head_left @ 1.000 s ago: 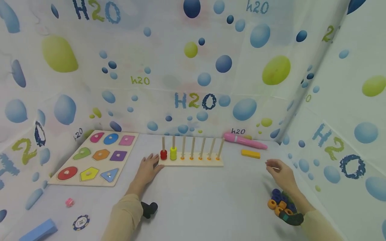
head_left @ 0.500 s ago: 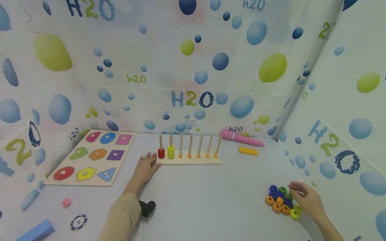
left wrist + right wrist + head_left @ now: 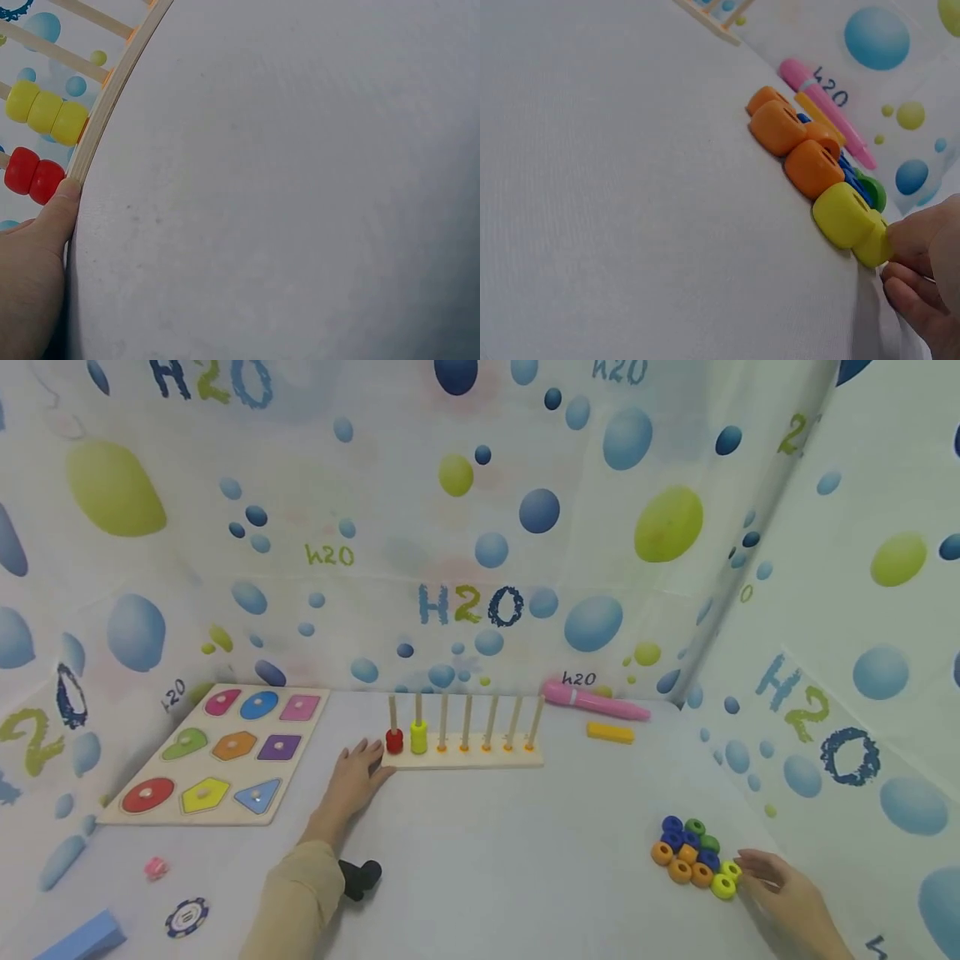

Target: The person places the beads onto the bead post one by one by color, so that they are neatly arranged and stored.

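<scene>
A wooden peg board with upright pegs stands at the back middle; two red beads and three yellow beads are threaded on its first two pegs. My left hand grips its left end, thumb on the front edge of the base. At the right lies a cluster of loose beads in blue, green, orange and yellow. My right hand is at the near right end of this cluster, fingertips right at a yellow bead. Another yellow bead sits beside it, next to an orange bead.
A shape puzzle board lies at the left. Behind are a pink pen-shaped object and a yellow block. Near the front left are a pink dice-like piece, a poker chip and a blue block. Patterned sheets form the back and sides.
My right hand has moved toward me, from beyond the loose beads to beside the yellow ones. The left hand stays at the peg board. The head view has turned slightly right.
</scene>
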Available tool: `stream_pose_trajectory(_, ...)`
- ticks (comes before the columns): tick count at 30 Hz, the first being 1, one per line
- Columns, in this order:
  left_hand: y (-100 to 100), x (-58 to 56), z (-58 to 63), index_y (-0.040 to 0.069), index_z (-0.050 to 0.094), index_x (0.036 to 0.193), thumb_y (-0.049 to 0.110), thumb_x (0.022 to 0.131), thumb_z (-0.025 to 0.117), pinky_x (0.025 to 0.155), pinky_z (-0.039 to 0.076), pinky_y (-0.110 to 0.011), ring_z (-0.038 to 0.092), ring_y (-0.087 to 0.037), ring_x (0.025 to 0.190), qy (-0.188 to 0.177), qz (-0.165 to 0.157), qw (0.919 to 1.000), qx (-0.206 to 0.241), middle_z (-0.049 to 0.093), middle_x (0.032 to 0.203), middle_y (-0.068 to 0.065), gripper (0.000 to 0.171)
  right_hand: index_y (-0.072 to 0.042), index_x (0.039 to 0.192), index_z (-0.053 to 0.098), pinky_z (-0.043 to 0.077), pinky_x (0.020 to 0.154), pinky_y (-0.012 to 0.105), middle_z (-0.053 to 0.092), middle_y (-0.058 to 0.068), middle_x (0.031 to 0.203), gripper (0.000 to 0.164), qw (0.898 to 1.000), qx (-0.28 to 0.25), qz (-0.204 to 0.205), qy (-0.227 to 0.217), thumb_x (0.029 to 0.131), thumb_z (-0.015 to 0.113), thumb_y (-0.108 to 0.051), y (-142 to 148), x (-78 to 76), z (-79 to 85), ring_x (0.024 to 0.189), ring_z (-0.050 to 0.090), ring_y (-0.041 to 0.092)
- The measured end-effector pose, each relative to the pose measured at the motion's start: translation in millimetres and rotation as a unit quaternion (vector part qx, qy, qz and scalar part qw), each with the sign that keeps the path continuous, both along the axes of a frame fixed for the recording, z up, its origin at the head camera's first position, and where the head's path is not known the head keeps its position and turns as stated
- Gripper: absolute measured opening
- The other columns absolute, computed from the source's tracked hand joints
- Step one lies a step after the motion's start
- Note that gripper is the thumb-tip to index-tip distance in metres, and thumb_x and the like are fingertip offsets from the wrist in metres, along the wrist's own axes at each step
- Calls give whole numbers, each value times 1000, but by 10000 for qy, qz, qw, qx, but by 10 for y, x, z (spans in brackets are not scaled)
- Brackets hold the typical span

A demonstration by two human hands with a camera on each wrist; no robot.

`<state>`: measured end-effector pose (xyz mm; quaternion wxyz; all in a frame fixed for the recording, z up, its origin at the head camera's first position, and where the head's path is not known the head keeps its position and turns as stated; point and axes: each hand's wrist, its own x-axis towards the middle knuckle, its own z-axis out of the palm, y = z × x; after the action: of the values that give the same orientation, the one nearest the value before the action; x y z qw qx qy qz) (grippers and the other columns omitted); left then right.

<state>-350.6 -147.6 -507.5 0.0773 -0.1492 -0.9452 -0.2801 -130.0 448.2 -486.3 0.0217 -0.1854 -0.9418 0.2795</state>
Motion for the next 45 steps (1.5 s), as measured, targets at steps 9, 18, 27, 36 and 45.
stream_pose_trajectory(9, -30, -7, -31, -8, 46, 134, 29, 91, 63, 110, 10, -60, 28, -43, 134, -30, 8, 10000, 57, 44, 140, -22, 59, 6, 123, 52, 51, 82, 52, 56, 30, 120, 43, 9994, 200, 254, -126, 87, 65, -14, -94, -24, -15, 108, 53, 47)
stream_pose_trajectory(18, -11, 19, 18, -7, 46, 134, 31, 91, 62, 110, 11, -59, 28, -42, 135, -75, 29, 10000, -26, 44, 140, -21, 60, 4, 124, 51, 54, 79, 46, 57, 29, 117, 52, 9980, 427, 392, 245, 87, 69, -28, 12, -53, 26, 106, 55, 46)
stream_pose_trajectory(27, -31, 3, -17, -7, 46, 134, 32, 91, 62, 111, 11, -59, 27, -41, 135, -55, 69, 9999, -67, 44, 140, -21, 60, 2, 120, 54, 56, 72, 36, 62, 24, 111, 41, 9810, 796, 854, 1549, 86, 70, -15, -180, -231, 213, 99, 60, 39)
stream_pose_trajectory(36, -13, 23, -22, -6, 47, 134, 32, 91, 62, 111, 11, -58, 27, -41, 135, -109, 74, 9999, -69, 44, 140, -20, 60, -4, 121, 57, 54, 77, 22, 65, 12, 112, 39, 9648, 438, 1461, 2141, 87, 70, -17, -564, -602, 329, 98, 63, 23)
stream_pose_trajectory(45, -11, 35, 1, -6, 47, 135, 33, 91, 62, 111, 11, -58, 28, -41, 135, -115, 113, 9998, -68, 44, 140, -20, 60, -4, 118, 58, 54, 80, 25, 65, 9, 111, 35, 9351, -239, 2433, 2565, 85, 69, -5, -1062, -1038, 414, 98, 63, 26)
